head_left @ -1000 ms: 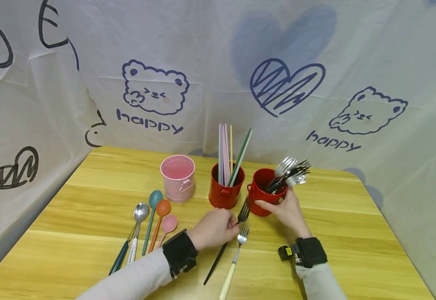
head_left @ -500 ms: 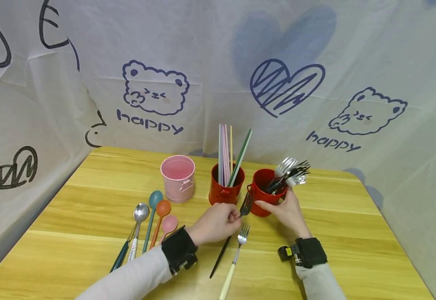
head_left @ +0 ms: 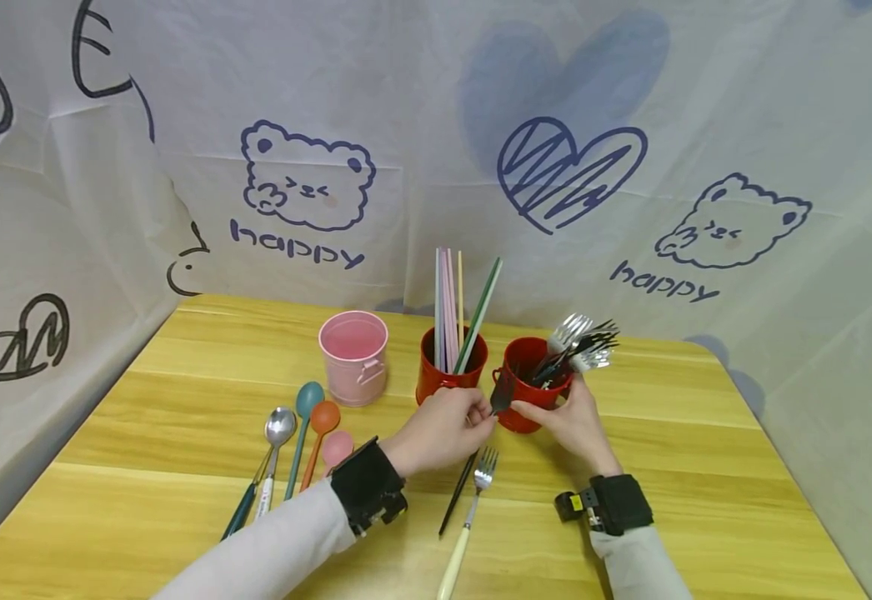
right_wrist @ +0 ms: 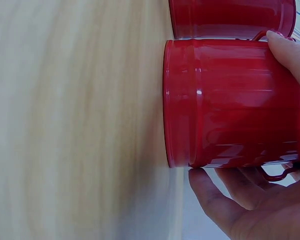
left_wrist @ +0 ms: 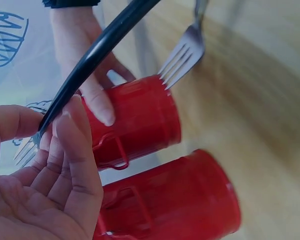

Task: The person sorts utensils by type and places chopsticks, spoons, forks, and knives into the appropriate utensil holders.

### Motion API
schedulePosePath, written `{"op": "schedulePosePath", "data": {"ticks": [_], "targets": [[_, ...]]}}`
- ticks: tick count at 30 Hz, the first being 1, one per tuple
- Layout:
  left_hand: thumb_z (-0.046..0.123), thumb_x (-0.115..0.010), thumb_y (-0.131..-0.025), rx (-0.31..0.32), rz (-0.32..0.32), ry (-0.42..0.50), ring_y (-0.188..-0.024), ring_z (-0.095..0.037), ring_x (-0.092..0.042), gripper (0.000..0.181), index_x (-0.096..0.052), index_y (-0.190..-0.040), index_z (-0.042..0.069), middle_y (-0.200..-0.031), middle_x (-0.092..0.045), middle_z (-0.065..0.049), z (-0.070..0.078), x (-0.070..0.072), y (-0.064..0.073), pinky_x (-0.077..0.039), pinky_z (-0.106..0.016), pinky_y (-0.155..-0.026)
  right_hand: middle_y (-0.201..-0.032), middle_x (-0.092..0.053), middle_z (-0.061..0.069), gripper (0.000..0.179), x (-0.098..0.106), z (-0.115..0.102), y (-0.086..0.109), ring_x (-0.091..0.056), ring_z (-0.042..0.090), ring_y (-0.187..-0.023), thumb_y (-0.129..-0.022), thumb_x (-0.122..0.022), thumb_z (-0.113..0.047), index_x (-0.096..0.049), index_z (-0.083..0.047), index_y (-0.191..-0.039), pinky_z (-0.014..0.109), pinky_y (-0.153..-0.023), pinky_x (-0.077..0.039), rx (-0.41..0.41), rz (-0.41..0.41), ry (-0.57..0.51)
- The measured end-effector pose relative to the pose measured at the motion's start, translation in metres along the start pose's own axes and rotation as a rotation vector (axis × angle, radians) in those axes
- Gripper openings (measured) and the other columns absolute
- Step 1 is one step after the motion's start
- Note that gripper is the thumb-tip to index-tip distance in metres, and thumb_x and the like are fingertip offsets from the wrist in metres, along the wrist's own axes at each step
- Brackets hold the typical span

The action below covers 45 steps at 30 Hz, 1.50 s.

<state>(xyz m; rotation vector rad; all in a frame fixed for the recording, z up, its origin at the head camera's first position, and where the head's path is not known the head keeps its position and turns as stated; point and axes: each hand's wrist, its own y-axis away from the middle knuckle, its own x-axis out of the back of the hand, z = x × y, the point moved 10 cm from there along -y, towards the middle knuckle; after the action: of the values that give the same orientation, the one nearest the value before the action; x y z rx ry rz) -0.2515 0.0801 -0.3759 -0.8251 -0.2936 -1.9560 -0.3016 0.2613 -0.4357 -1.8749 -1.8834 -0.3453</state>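
Observation:
My left hand pinches a black fork between thumb and fingers near its neck. The fork's head overlaps the left side of the right-hand red bucket in the head view, and its handle slants down toward me. With thumb and fingers around its sides, my right hand holds that red bucket, as the right wrist view shows too. Several forks stand in it, tines up, leaning right. A fork with a cream handle lies on the table just below the left hand.
Beside the held bucket, another red bucket holds several upright chopsticks. A pink bucket stands farther left. Several spoons lie in front of it, among them a teal spoon, an orange spoon and a metal spoon.
The left hand has carried the black fork up and to the right, toward the right-hand red bucket. My right hand has kept its place on that bucket.

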Motion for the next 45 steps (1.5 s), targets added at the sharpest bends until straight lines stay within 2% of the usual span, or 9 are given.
{"op": "schedulePosePath", "data": {"ticks": [7,13,19,26,29,34,40,45], "targets": [[0.017,-0.064,-0.098,-0.043,0.045,-0.018,-0.066,-0.008,-0.056,0.013,-0.066,-0.094,0.005,-0.080,-0.067,-0.004,0.020,0.016,-0.015,-0.049,-0.017,-0.061,-0.149,-0.050,0.018,0.093,0.000,0.003,0.000,-0.050,0.036,-0.135,-0.079,-0.087,-0.023,-0.030,-0.011,-0.152,0.055,-0.113,-0.042,-0.020,-0.011,0.020],[0.018,-0.062,-0.099,-0.088,0.105,-0.016,-0.069,-0.011,-0.059,0.015,-0.067,-0.102,0.004,-0.089,-0.070,-0.007,0.039,0.034,-0.030,-0.049,-0.016,-0.062,-0.150,-0.049,0.015,0.094,0.003,0.001,-0.001,-0.049,0.035,-0.136,-0.080,-0.087,-0.025,-0.030,-0.015,-0.154,0.056,-0.116,-0.038,0.004,-0.011,0.009],[0.020,-0.060,-0.101,-0.144,0.186,-0.021,-0.077,-0.015,-0.066,0.016,-0.066,-0.106,0.005,-0.095,-0.073,-0.007,0.061,0.057,-0.043,-0.053,-0.015,-0.068,-0.152,-0.048,0.014,0.093,0.002,0.001,-0.001,-0.047,0.033,-0.138,-0.080,-0.087,-0.026,-0.030,-0.018,-0.154,0.057,-0.118,-0.033,0.009,-0.014,-0.009],[0.019,-0.060,-0.102,-0.210,0.298,-0.015,-0.086,-0.017,-0.069,0.017,-0.066,-0.108,0.005,-0.098,-0.072,-0.008,0.085,0.088,-0.055,-0.058,-0.022,-0.080,-0.150,-0.050,0.015,0.091,0.000,0.003,-0.002,-0.049,0.034,-0.136,-0.080,-0.087,-0.027,-0.032,-0.012,-0.151,0.055,-0.117,-0.038,-0.036,-0.019,-0.004],[0.018,-0.060,-0.102,-0.239,0.345,0.003,-0.089,-0.019,-0.071,0.018,-0.066,-0.111,0.004,-0.099,-0.073,-0.009,0.092,0.097,-0.059,-0.059,-0.025,-0.084,-0.151,-0.049,0.015,0.092,0.000,0.003,-0.002,-0.049,0.035,-0.137,-0.080,-0.087,-0.027,-0.031,-0.011,-0.151,0.055,-0.117,-0.037,-0.048,-0.016,0.000],[0.020,-0.061,-0.102,-0.245,0.365,0.002,-0.093,-0.021,-0.073,0.019,-0.066,-0.114,0.006,-0.105,-0.074,-0.008,0.096,0.097,-0.062,-0.060,-0.026,-0.084,-0.152,-0.047,0.015,0.092,-0.001,0.005,-0.001,-0.048,0.035,-0.138,-0.082,-0.085,-0.029,-0.030,-0.012,-0.153,0.057,-0.118,-0.036,-0.064,-0.030,0.007],[0.022,-0.061,-0.102,-0.263,0.351,-0.024,-0.094,-0.020,-0.074,0.018,-0.066,-0.112,0.008,-0.107,-0.074,-0.007,0.096,0.082,-0.068,-0.059,-0.026,-0.083,-0.153,-0.046,0.015,0.093,-0.001,0.007,0.000,-0.047,0.035,-0.139,-0.082,-0.085,-0.030,-0.029,-0.013,-0.153,0.057,-0.118,-0.036,-0.066,-0.030,0.006],[0.023,-0.060,-0.102,-0.253,0.319,-0.064,-0.095,-0.018,-0.072,0.018,-0.066,-0.112,0.009,-0.108,-0.075,-0.005,0.093,0.068,-0.070,-0.059,-0.025,-0.084,-0.152,-0.048,0.015,0.092,-0.002,0.007,-0.001,-0.048,0.035,-0.137,-0.081,-0.086,-0.028,-0.029,-0.012,-0.152,0.056,-0.117,-0.038,-0.059,-0.032,0.015]]}}
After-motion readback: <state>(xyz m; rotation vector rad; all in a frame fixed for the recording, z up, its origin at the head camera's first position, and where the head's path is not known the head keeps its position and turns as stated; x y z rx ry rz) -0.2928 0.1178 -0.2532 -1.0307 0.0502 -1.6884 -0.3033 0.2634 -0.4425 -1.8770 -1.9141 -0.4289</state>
